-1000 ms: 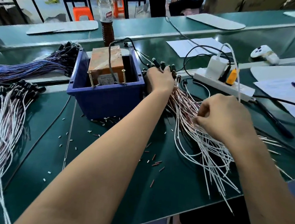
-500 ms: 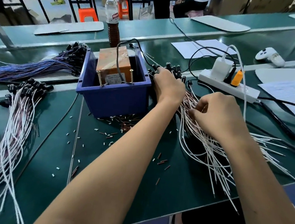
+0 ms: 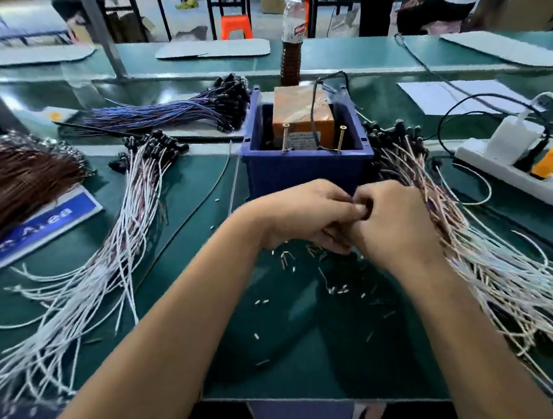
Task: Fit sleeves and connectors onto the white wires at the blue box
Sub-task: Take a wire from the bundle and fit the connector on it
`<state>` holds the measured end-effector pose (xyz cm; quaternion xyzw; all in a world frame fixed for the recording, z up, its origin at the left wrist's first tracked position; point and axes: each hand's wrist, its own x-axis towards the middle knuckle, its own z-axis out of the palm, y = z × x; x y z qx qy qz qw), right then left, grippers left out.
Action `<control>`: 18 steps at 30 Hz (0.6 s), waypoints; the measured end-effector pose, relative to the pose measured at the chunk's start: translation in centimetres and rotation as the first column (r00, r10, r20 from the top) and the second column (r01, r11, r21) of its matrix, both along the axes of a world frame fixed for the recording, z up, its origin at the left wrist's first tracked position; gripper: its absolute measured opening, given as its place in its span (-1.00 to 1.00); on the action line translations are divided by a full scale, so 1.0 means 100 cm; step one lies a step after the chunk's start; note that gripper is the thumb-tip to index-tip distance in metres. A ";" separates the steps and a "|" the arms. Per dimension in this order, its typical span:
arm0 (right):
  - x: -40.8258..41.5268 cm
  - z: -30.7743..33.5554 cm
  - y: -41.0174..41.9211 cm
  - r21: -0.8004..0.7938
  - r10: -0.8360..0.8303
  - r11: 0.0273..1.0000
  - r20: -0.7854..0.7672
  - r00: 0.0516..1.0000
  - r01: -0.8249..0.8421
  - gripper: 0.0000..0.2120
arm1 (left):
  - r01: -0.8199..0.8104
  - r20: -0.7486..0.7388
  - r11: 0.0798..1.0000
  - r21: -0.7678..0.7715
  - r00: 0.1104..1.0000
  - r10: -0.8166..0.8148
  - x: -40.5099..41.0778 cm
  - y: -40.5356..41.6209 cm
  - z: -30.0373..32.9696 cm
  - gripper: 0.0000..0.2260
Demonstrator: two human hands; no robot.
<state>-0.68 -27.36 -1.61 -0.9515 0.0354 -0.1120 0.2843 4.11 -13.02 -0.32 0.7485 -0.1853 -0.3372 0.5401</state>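
Note:
My left hand [image 3: 304,215] and my right hand [image 3: 397,226] meet just in front of the blue box [image 3: 305,175]. Their fingers are curled and their fingertips touch. Together they pinch a thin wire end, which the fingers mostly hide. A large bundle of white wires [image 3: 471,256] with black connectors fans out right of the box, beside my right hand. Another white bundle [image 3: 126,229] lies to the left. Small loose sleeves [image 3: 284,260] are scattered on the green mat under my hands.
An orange block with two screws sits inside the box. A blue-purple wire bundle [image 3: 163,116] and brown wires [image 3: 13,183] lie on the left. A white power strip [image 3: 505,172] with plugs is at the right, and a bottle [image 3: 291,43] stands behind the box.
My left hand has left the connector ends right of the box and my right hand has left the wire bundle. Both now meet in front of the box. The camera has turned left.

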 end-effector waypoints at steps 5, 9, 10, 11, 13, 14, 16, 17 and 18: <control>0.007 -0.013 0.072 0.010 0.210 0.978 -0.030 0.977 -0.210 -0.81 | 0.012 0.051 0.958 0.285 0.998 -0.027 0.007 0.093 0.014 -0.81; 0.018 -0.018 0.125 0.025 0.336 0.942 -0.015 0.942 -0.336 -0.84 | -0.560 0.462 0.701 0.442 0.812 0.357 0.034 0.149 0.011 -0.83; 0.022 -0.018 0.139 0.026 0.352 0.936 -0.016 0.936 -0.352 -0.86 | -0.727 0.595 0.552 0.410 0.671 0.442 0.040 0.162 0.005 -0.84; 0.026 -0.018 0.151 0.027 0.361 0.932 -0.018 0.932 -0.360 -0.88 | -0.838 0.708 0.392 0.379 0.535 0.461 0.046 0.173 -0.001 -0.83; 0.035 -0.018 0.174 0.034 0.380 0.925 -0.029 0.924 -0.379 -0.94 | -0.913 0.798 0.176 0.367 0.407 0.445 0.052 0.189 -0.013 -0.68; 0.039 -0.018 0.183 0.043 0.389 0.921 -0.039 0.920 -0.387 -0.92 | -0.914 0.796 0.140 0.381 0.401 0.454 0.054 0.193 -0.018 -0.63; 0.046 -0.018 0.197 0.058 0.401 0.916 -0.062 0.914 -0.398 -0.85 | -0.910 0.795 0.122 0.397 0.407 0.449 0.056 0.198 -0.025 -0.62; 0.048 -0.018 0.202 0.056 0.402 0.915 -0.065 0.913 -0.399 -0.81 | -0.914 0.809 0.122 0.388 0.401 0.431 0.057 0.199 -0.027 -0.68; 0.050 -0.020 0.208 0.053 0.404 0.915 -0.066 0.912 -0.401 -0.78 | -0.919 0.820 0.123 0.374 0.390 0.419 0.058 0.202 -0.027 -0.74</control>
